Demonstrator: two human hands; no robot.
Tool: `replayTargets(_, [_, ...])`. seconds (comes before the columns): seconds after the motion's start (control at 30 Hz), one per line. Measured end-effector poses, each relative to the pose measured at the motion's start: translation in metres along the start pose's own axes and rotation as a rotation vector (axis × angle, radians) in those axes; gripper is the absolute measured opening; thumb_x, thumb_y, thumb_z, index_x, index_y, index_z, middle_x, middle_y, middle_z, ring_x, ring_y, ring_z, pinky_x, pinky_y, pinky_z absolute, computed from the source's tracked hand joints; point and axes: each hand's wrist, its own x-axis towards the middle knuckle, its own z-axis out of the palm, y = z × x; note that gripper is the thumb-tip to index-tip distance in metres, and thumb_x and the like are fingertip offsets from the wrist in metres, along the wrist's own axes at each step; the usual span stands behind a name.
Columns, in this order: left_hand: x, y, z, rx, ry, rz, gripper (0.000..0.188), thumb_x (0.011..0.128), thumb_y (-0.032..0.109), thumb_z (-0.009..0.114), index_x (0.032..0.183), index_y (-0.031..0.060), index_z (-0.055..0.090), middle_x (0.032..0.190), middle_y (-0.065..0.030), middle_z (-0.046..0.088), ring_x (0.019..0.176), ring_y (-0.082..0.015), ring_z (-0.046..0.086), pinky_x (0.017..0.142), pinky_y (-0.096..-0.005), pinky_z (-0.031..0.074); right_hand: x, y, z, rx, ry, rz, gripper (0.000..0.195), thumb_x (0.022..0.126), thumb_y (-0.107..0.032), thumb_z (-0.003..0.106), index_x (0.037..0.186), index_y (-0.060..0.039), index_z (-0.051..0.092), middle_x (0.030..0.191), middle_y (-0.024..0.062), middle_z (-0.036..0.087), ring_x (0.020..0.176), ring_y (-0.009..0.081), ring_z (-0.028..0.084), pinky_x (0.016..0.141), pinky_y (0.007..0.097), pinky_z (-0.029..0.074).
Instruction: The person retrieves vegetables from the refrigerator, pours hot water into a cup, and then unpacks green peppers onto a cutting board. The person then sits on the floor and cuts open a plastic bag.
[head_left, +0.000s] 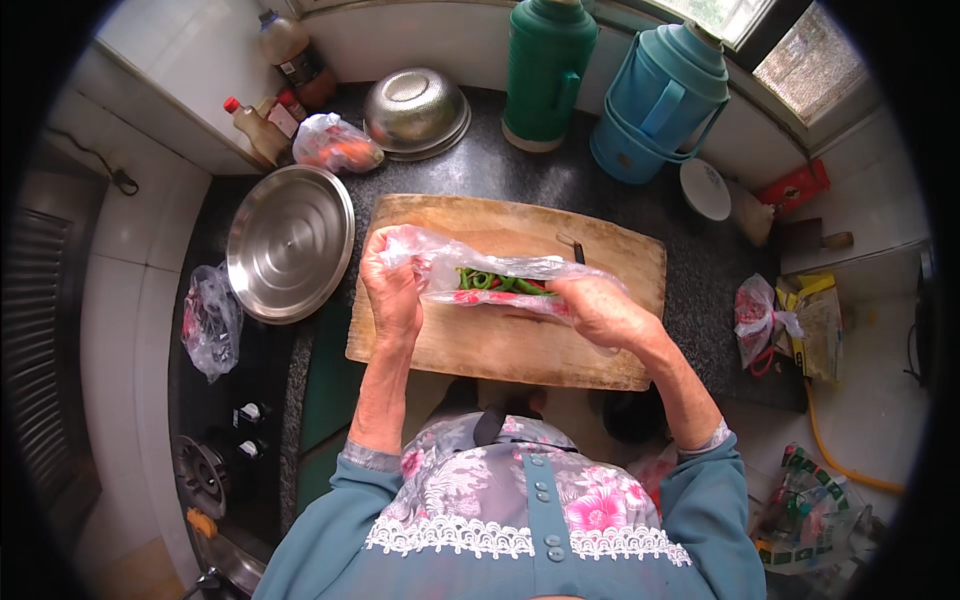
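Observation:
A clear plastic bag with red print (465, 259) is stretched between my hands above a wooden cutting board (450, 337). Green and red chili peppers (495, 281) show in its opening. My left hand (394, 281) grips the bag's left end. The fingers of my right hand (604, 311) close on the right side of the bag, beside the peppers; some fingertips are hidden by the plastic. Behind the bag, a small tool with a dark handle (578, 253) and a wire-like end lies on the board.
Left of the board are a round steel lid (289, 240) and a bagged bundle of orange vegetables (337, 144). Behind it stand an upturned metal colander (415, 109), a green thermos (547, 75) and a blue thermos (656, 105). A white bowl (705, 189) sits at the back right.

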Motion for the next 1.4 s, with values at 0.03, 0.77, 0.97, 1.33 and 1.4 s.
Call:
replayTargets(0.03, [-0.005,0.003,0.002,0.034,-0.007,0.0,0.01,0.087,0.004,0.054,0.096,0.0071,0.054,0.077,0.0008,0.056,0.059,-0.0047,0.049,0.043,-0.0186,0.033,0.003,-0.006,-0.002,0.075,0.17,-0.055,0.023,0.074,-0.004,0.052,0.095,-0.0014,0.062,0.093,0.021,0.061,0.092,0.0375,0.057,0.077,0.0437,0.046])
replayTargets(0.77, [-0.035,0.04,0.015,0.493,-0.298,-0.059,0.028,0.08,0.006,0.065,0.105,0.0006,0.055,0.091,-0.0026,0.06,0.079,-0.0072,0.056,0.066,-0.021,0.048,0.022,0.035,0.063,0.033,0.076,0.06,0.032,0.083,-0.023,0.051,0.113,-0.0106,0.057,0.114,0.0125,0.058,0.102,0.0323,0.055,0.086,0.0382,0.046])
replayTargets(0.97, [-0.036,0.043,0.017,0.58,-0.348,-0.062,0.031,0.078,0.004,0.065,0.107,-0.0001,0.055,0.096,-0.0029,0.06,0.087,-0.0077,0.056,0.079,-0.0216,0.045,0.021,0.024,0.044,0.112,-0.007,0.268,0.026,0.074,-0.008,0.056,0.099,-0.0044,0.062,0.102,0.0177,0.061,0.093,0.0319,0.059,0.08,0.0388,0.048])
replayTargets(1.33, [-0.041,0.026,0.021,0.322,-0.4,-0.117,0.025,0.081,0.005,0.062,0.103,-0.0003,0.054,0.093,-0.0028,0.06,0.084,-0.0074,0.057,0.075,-0.0216,0.047,0.022,0.038,0.064,-0.257,0.179,0.007,0.027,0.069,-0.011,0.06,0.093,0.0008,0.062,0.091,0.0222,0.062,0.087,0.0382,0.059,0.074,0.0457,0.048])
replayTargets(1.4, [-0.042,0.026,0.026,0.304,-0.358,-0.186,0.025,0.078,-0.001,0.06,0.101,-0.0012,0.054,0.092,-0.0037,0.059,0.085,-0.0089,0.057,0.075,-0.0235,0.047,0.019,0.046,0.071,-0.261,0.133,0.027,0.027,0.071,-0.012,0.059,0.094,0.0017,0.062,0.091,0.0227,0.062,0.087,0.0387,0.059,0.074,0.046,0.047])
